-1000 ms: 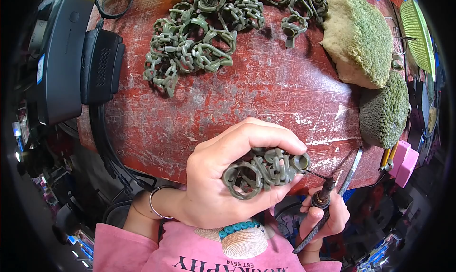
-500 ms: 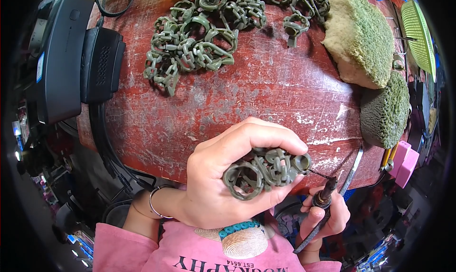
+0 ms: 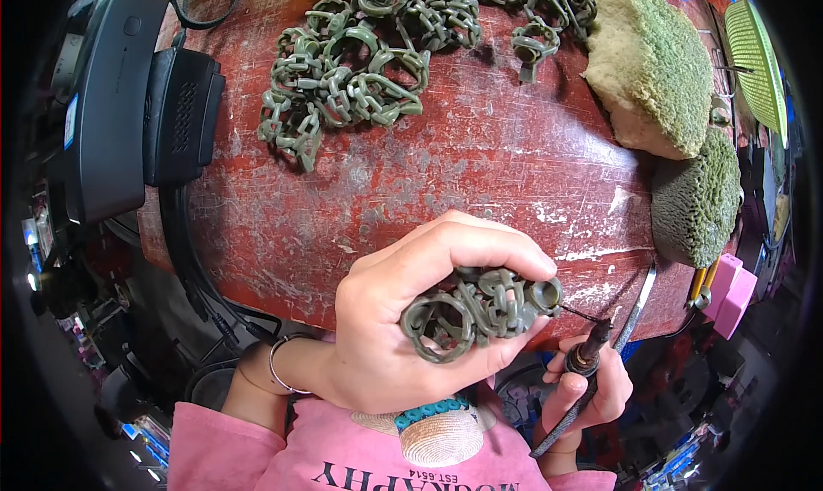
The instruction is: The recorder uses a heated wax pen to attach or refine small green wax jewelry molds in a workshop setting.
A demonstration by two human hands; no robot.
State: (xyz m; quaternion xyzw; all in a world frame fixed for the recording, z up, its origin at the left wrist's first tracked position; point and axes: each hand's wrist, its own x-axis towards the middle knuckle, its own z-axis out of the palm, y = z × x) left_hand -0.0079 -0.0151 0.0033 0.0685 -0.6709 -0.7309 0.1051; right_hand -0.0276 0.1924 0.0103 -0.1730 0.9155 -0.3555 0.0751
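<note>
My left hand (image 3: 377,307) curls around a bunch of dark green, wax-like rings and chain links (image 3: 493,307), just over the table's near edge. A small round cup-like end of the bunch peeks out between thumb and fingertips. To the right, my right hand (image 3: 605,390) grips a dark pen-like tool (image 3: 584,356) with a thin wire tip. That tip reaches the small round end; whether it touches is too fine to tell. A long metal tool with a flat blade and textured handle (image 3: 639,302) also lies in my right hand, pointing up and right.
More green chain-and-ring pieces (image 3: 343,80) lie on the scuffed red table (image 3: 480,182) at the far side. Green-dusted sponge-like blocks (image 3: 647,71) line its right edge, near a pink block (image 3: 733,294) and a green basket (image 3: 754,71). A grey-black device (image 3: 120,97) with cables stands left.
The pen-like tool and the bunch have shifted very slightly; both hands keep their holds.
</note>
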